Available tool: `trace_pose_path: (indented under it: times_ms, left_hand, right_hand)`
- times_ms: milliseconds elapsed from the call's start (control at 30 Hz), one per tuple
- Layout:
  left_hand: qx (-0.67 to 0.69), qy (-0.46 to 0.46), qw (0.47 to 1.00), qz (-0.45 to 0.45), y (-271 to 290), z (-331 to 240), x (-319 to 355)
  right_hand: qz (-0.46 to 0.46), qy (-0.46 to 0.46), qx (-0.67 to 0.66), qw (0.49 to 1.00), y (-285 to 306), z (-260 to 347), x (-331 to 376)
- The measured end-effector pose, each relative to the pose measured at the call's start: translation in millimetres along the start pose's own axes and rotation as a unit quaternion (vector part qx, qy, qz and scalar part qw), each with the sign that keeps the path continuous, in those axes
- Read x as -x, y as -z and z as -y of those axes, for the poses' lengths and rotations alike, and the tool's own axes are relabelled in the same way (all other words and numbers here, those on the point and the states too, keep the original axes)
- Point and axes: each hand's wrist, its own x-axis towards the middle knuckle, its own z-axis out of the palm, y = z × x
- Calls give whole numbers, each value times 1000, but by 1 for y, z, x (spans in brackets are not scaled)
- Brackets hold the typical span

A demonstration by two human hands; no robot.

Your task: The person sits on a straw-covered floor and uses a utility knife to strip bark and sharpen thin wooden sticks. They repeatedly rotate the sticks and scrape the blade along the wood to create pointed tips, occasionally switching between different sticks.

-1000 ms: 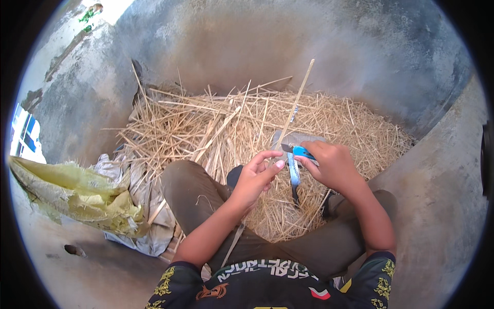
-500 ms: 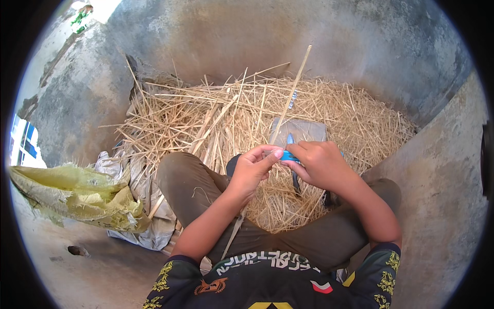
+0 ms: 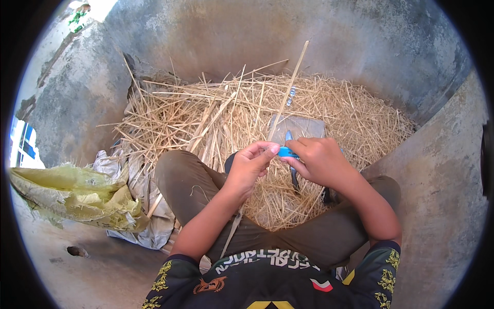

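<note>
My left hand (image 3: 252,164) is closed in a pinch, thumb against fingers, at the lower end of a long pale strip (image 3: 289,88) of bamboo or straw stalk. The strip leans up and away over the straw. My right hand (image 3: 320,158) grips a small blue tool (image 3: 287,152) with a bluish pointed piece sticking up by the fingers; its exact kind is unclear. The left thumb tip touches or nearly touches the tool's left end. Beyond both hands lies a grey flat slab (image 3: 303,126) on the straw. A dark curved piece (image 3: 295,179) shows just below the right hand.
Loose straw and strips (image 3: 190,116) are heaped ahead, finer shavings (image 3: 360,110) to the right. Curved concrete walls (image 3: 288,41) close in around me. At left hangs a torn yellow sack (image 3: 77,195). My crossed legs (image 3: 188,177) flank the straw.
Both hands stay close together, with a small shift of the fingers around the blue tool. More of its left end shows beside the left thumb. The strip moves slightly left with the view.
</note>
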Motion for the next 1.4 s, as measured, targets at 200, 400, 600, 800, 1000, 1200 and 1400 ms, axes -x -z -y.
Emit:
trace_pose_path:
  times_ms: [200,400,600,800,1000,1200,1400]
  left_hand:
    - [5,7,1000,-1,0,-2,1]
    - [16,0,1000,-10,-1,-1,1]
    - [25,2,1000,-8,2,0,0]
    - [18,4,1000,-13,2,-2,-1]
    - [19,-4,1000,-16,1,-1,-1]
    - [17,-10,1000,-12,2,-5,-1]
    - [32,-16,999,-10,6,-3,-1]
  right_hand:
    - [25,-10,-3,1000,3,0,0]
    - [-1,2,4,1000,2,-1,0]
    - [-9,0,6,1000,2,-1,1]
    - [15,-12,14,1000,7,-2,1]
    - [-7,-3,8,1000,10,0,0]
    - [4,-10,9,1000,11,-3,0]
    - [2,-2,13,1000,13,-4,-1]
